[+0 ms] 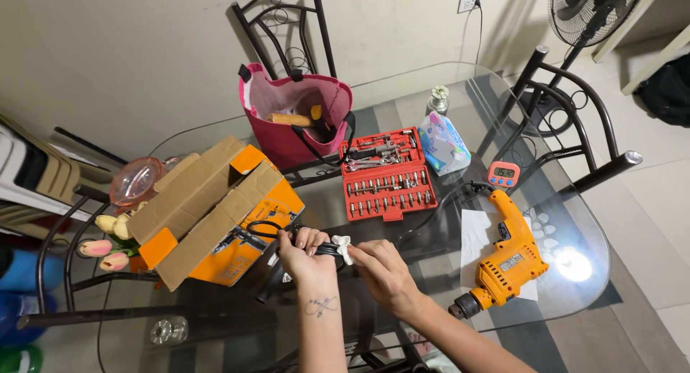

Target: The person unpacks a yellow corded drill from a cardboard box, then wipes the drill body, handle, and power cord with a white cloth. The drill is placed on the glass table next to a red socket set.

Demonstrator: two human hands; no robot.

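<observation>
Light: I see an even, bright indoor view.
Glare: a white hotspot on the glass table (575, 264) near the orange drill (507, 261).
Shadows: soft, faint.
Focus: sharp centrally.
Edges: lines bow noticeably outward.

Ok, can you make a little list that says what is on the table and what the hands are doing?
Table: glass table
Left hand: holds a coiled black cord
Right hand: pinches a white tie on the cord
Right of hands: orange drill on white paper
Left of hands: open orange cardboard box
Behind: red socket set, pink bag, small timer
</observation>
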